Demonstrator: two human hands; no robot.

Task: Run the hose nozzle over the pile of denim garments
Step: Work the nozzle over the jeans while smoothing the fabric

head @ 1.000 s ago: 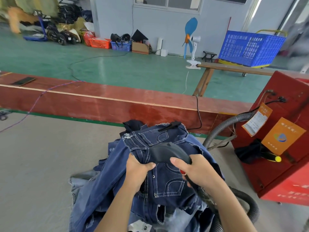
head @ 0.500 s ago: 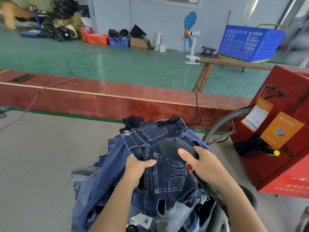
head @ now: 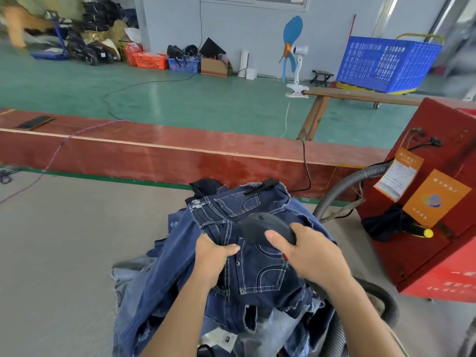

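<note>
We have just one camera, worn on the person's head. It looks forward and down. Nearest to us, low in the picture, are the left hand (head: 215, 256) and the right hand (head: 313, 252) over the pile of jeans (head: 247, 266), very close. Past them runs a long red board (head: 164, 155). Far off we see the green floor (head: 180, 99) and the back wall (head: 231, 29). A red machine (head: 432, 228) sits near, on the right.

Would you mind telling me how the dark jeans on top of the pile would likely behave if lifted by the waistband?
The dark jeans would probably go floppy: they already sag in folds over the pile. The left hand bunches the cloth easily, so it likely gives rather than slides. Their frayed edges may snag on the garments beneath.
</note>
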